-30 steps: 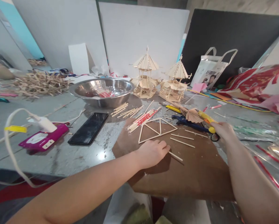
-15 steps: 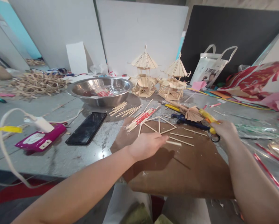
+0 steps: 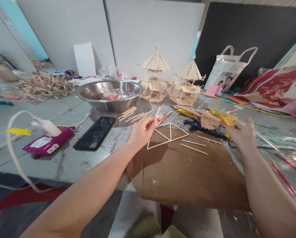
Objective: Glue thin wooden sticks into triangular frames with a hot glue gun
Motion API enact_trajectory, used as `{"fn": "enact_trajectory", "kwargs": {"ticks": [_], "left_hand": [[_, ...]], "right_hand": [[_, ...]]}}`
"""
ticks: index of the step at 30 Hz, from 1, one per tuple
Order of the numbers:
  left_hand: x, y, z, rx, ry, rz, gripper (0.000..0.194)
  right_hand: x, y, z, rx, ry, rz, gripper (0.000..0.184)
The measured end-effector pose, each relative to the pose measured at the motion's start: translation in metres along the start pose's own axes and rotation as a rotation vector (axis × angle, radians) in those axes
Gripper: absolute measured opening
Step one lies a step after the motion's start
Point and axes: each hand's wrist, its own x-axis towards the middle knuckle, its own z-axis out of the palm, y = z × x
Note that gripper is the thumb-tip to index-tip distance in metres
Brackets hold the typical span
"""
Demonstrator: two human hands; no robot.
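Note:
My left hand (image 3: pixel 143 130) is closed, fingertips pinched on thin wooden sticks (image 3: pixel 158 111) beside a red-printed wrapper (image 3: pixel 162 118); its fingers hide part of the pile. Just below lies a flat frame of glued sticks (image 3: pixel 170 133), with triangular sections, on a brown board (image 3: pixel 187 178). Several loose sticks (image 3: pixel 194 142) rest to its right. My right hand (image 3: pixel 243 134) is open, thumb raised and apart from the fingers, right beside a yellow glue gun (image 3: pixel 222 117). A dark blue tool (image 3: pixel 203 128) lies to the left of that hand.
Two stick-built pagodas (image 3: pixel 156 84) stand at the back, next to a steel basin (image 3: pixel 108 96). Left of the board are a black phone (image 3: pixel 94 134) and a purple power adapter (image 3: pixel 49 140) with a white cable. A white bag (image 3: pixel 224 72) stands at the back right.
My left hand has moved up and left from the frame's lower edge to the stick pile. My right hand has loosened from the glue gun, its fingers now spread.

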Motion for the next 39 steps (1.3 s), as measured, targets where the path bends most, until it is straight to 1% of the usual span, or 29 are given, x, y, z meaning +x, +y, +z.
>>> {"fn": "enact_trajectory", "kwargs": {"ticks": [2,4,6,7,12,14,16,19,21,23,24,27,28,29,30,32,34,37,39], "left_hand": [[0.004,-0.001,-0.002,-0.029,0.037,-0.04,0.03],[0.007,-0.003,-0.004,-0.039,0.088,-0.08,0.028],[0.01,-0.007,-0.003,-0.042,0.128,-0.106,0.026],[0.011,-0.009,-0.003,-0.046,0.14,-0.112,0.025],[0.012,-0.014,0.0,-0.086,0.139,-0.109,0.024],[0.012,-0.014,0.001,-0.083,0.121,-0.116,0.025],[0.011,-0.014,0.001,-0.079,0.113,-0.117,0.026],[0.012,-0.014,0.0,-0.086,0.116,-0.111,0.025],[0.012,-0.015,0.0,-0.096,0.112,-0.117,0.025],[0.013,-0.015,0.0,-0.118,0.103,-0.128,0.025],[0.014,-0.015,0.0,-0.135,0.098,-0.137,0.025],[0.014,-0.017,0.001,-0.211,0.082,-0.172,0.024],[0.014,-0.017,0.001,-0.243,0.078,-0.185,0.024],[0.014,-0.018,0.001,-0.276,0.076,-0.196,0.024],[0.014,-0.019,0.002,-0.309,0.074,-0.204,0.024],[0.015,-0.02,0.002,-0.357,0.075,-0.211,0.022],[0.015,-0.022,0.003,-0.369,0.081,-0.21,0.022],[0.016,-0.024,0.004,-0.333,0.09,-0.195,0.022],[0.016,-0.024,0.004,-0.303,0.092,-0.183,0.023]], "right_hand": [[-0.002,-0.004,0.002,0.234,-0.01,0.048,0.075],[-0.005,-0.011,0.001,0.408,-0.037,0.026,0.064],[-0.011,-0.019,0.001,0.49,-0.045,-0.023,0.056],[-0.013,-0.022,0.001,0.498,-0.037,-0.054,0.057],[-0.023,-0.026,0.008,0.428,0.058,-0.212,0.071],[-0.026,-0.025,0.012,0.384,0.049,-0.256,0.071],[-0.028,-0.024,0.014,0.272,0.019,-0.26,0.065],[-0.029,-0.026,0.013,0.103,-0.042,-0.215,0.044],[-0.032,-0.03,0.009,0.084,-0.11,-0.184,0.032],[-0.035,-0.035,0.005,0.155,-0.199,-0.142,0.026],[-0.037,-0.036,0.004,0.244,-0.253,-0.127,0.023],[-0.04,-0.037,0.003,0.664,-0.442,-0.104,0.02],[-0.041,-0.036,0.004,0.77,-0.498,-0.098,0.021],[-0.041,-0.036,0.005,0.82,-0.54,-0.088,0.023],[-0.041,-0.036,0.006,0.816,-0.574,-0.07,0.026],[-0.042,-0.039,0.007,0.728,-0.65,-0.046,0.028],[-0.047,-0.046,0.007,0.639,-0.742,-0.07,0.027],[-0.062,-0.063,0.009,0.598,-0.865,-0.234,0.02],[-0.076,-0.073,0.013,0.606,-0.976,-0.355,0.018]]}}
